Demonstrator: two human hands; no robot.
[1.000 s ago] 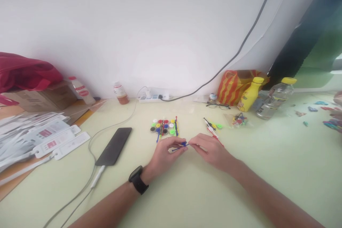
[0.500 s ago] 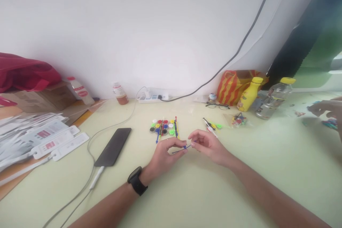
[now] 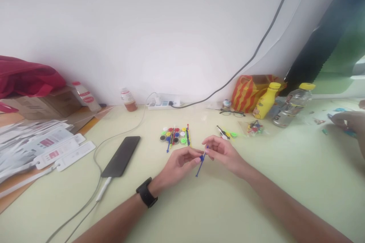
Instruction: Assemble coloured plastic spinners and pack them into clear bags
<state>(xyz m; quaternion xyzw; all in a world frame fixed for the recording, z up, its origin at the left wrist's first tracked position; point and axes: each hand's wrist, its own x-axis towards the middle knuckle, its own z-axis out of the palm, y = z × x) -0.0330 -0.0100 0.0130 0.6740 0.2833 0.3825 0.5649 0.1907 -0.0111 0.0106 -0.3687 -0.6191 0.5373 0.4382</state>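
Between my two hands is a thin blue plastic stick (image 3: pixel 200 168) with a small pointed end, tilted down toward me. My left hand (image 3: pixel 180 167), with a black watch at its wrist, pinches it near a wider blue part. The fingers of my right hand (image 3: pixel 224 154) are closed on its upper end, where a pale bit shows. Just beyond my left hand lie coloured round discs (image 3: pixel 176 135) in rows, with several thin coloured sticks (image 3: pixel 187 134) across and beside them. Past my right hand is a small pile of black, yellow, white and green pieces (image 3: pixel 225 133).
A black phone (image 3: pixel 121 157) on a cable lies left, near white tags (image 3: pixel 75 155). At the back stand a drink bottle (image 3: pixel 128 100), power strip (image 3: pixel 164 104), glasses (image 3: pixel 232 113), yellow bottle (image 3: pixel 266 100) and clear bottle (image 3: pixel 293 104). Another person's hand (image 3: pixel 349 121) is far right.
The blue stick has swung from lying nearly level to pointing down toward me. My hands have shifted slightly, the left one a little to the right. The other person's hand has moved.
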